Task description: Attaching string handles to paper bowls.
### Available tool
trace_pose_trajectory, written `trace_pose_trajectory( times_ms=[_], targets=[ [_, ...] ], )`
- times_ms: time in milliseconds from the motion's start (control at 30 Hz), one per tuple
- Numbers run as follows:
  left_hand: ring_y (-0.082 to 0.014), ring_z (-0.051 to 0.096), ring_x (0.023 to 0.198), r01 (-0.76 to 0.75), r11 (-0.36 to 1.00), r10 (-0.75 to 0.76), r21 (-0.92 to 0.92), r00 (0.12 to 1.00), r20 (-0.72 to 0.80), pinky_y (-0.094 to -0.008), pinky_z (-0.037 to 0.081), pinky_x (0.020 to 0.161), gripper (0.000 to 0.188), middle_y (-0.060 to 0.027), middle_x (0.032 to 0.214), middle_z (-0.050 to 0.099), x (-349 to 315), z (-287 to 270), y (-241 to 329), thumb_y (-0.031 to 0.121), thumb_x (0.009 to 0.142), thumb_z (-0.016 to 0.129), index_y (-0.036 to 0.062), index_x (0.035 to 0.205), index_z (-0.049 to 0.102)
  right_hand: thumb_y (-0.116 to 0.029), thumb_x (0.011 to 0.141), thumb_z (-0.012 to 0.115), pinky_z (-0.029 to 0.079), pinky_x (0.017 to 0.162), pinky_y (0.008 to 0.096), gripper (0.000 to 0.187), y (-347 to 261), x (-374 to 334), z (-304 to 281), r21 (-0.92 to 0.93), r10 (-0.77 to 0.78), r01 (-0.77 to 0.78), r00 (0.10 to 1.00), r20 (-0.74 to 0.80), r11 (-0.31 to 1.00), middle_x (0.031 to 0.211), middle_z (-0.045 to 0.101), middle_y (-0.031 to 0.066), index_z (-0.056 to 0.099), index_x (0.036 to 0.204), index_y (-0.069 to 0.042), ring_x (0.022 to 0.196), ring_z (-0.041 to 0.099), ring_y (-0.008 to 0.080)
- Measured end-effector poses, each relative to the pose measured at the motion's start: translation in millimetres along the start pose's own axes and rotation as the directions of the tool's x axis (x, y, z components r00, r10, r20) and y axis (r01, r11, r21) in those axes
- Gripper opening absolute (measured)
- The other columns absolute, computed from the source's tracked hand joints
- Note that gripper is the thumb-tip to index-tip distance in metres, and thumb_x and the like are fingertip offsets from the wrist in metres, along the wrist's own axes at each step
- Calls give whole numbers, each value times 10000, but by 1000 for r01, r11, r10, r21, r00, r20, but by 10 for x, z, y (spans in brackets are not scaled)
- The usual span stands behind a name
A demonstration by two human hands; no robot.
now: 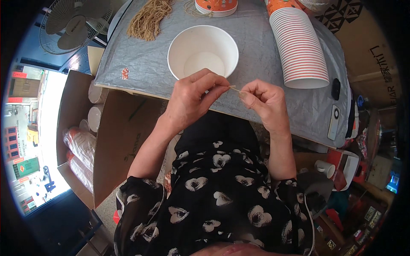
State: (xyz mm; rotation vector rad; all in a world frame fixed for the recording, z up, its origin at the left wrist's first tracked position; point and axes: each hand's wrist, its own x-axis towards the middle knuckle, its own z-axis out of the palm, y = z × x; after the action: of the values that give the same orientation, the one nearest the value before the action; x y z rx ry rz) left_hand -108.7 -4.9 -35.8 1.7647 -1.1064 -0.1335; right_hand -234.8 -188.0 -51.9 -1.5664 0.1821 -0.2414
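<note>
My left hand (195, 97) and my right hand (267, 102) come together above the table's near edge, both closed in a pinch. Between their fingertips runs a short stretch of thin tan cord (234, 88). Just beyond my left hand a large white paper tub (177, 53) stands with its mouth up, and my left fingers overlap its near rim in the view. A bundle of loose tan cords (147, 21) lies at the far left of the table.
On the grey-covered table (252, 47), a long stack of nested paper tubs (301, 49) lies at the right. An orange printed stack (217, 7) stands at the far edge. A cardboard box (117, 141) holding wrapped stacks is at the left, below a fan (70, 25).
</note>
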Motion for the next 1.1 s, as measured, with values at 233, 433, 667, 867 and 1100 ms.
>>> trace_pose_trajectory(
  times_ms=[233,433,667,867,1100],
  targets=[
    [-191,735,784,3,970,40,245,985,-170,-308,591,642,127,-72,1031,743,-106,124,-67,3,882,732,46,995,695,-63,938,711,393,580,180,67,-153,-128,-39,216,-54,60,998,-35,974,734,618,-19,685,916,-5,637,512,22],
    [-279,726,707,190,958,-167,216,979,-118,-371,584,612,109,-38,987,742,-194,135,-58,153,905,738,142,1008,705,-62,950,687,364,546,201,72,-107,-212,-125,405,-154,210,974,-165,890,724,598,-3,670,955,8,604,476,43],
    [-199,740,736,132,912,-40,389,971,-237,-309,572,639,177,-76,1000,752,-243,25,-139,71,865,772,91,1039,742,-96,991,643,347,527,226,100,2,-106,-209,527,-3,176,950,-313,831,758,584,9,663,1023,-4,587,441,67],
    [-251,739,735,84,971,14,222,914,-406,-336,572,584,261,-96,1059,721,1,311,-86,47,888,733,96,1141,696,-117,1022,592,512,708,297,164,11,2,-27,642,-37,161,979,-202,749,842,625,57,652,1113,6,748,591,140],
    [-146,724,907,430,535,-364,-727,894,261,-219,559,643,361,-89,1044,726,-204,606,145,126,1000,662,-21,1312,553,-116,1020,597,530,732,302,161,72,118,73,674,10,111,985,-174,730,896,651,72,657,1116,-1,787,620,147]
  ],
)
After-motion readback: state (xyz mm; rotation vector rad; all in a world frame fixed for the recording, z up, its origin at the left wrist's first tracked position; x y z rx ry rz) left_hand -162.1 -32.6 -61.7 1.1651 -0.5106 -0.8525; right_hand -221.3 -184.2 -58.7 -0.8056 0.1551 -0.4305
